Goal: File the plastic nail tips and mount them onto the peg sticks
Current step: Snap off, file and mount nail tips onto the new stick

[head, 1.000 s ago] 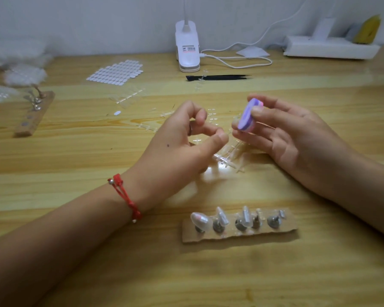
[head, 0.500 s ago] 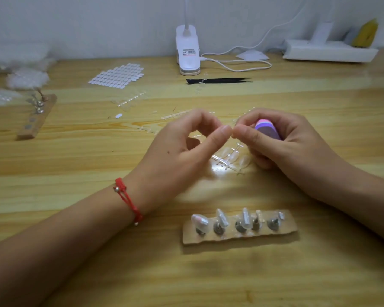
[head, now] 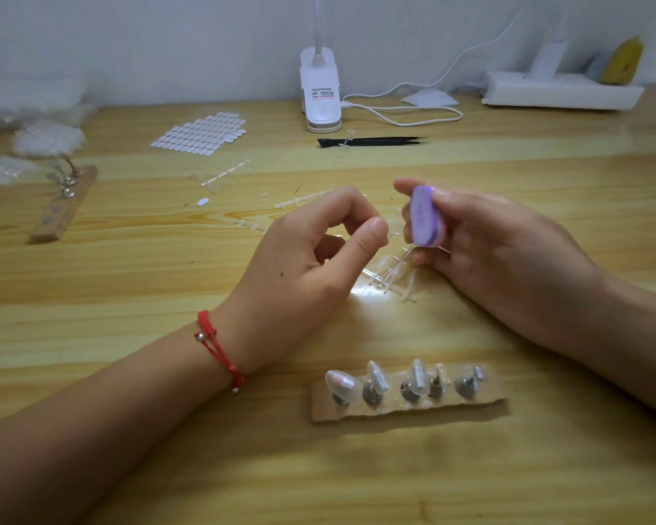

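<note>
- Hands have parted since 0.5 s ago: then the fingertips met low over the table (head: 167, 282), now the left hand (head: 307, 259) sits left of a clear gap and the right hand (head: 500, 244) has lifted.
- Right hand has turned the file (head: 425, 217) upright. It was tucked low under the fingers before; now its purple face looks toward me, and the fingers hold it firmly round both long edges.
- Left hand shows a narrow pinch, thumb (head: 375, 229) against forefinger, with the other fingers curled under.
- My reading: this is a pause between strokes, or a re-set of the file, with filing not finished and no mounting begun for this piece.
- Task things: the sprue (head: 389, 272) of clear tips lies on the table beneath and between the hands. The near strip (head: 481, 407) carries 5 pegs (head: 409, 392).
- Hard to see: I cannot tell whether a clear tip sits in the left pinch, since clear plastic against skin and wood gives me nothing sure.
- At least 3 pegs wear tips, the leftmost (head: 341, 384) plainest; the 2 on the right are too blurred to judge.
- Lamp glare on the table washes out part of the sprue, so I cannot count its tips.
- Both forearms are cut off by the frame edges.
</note>
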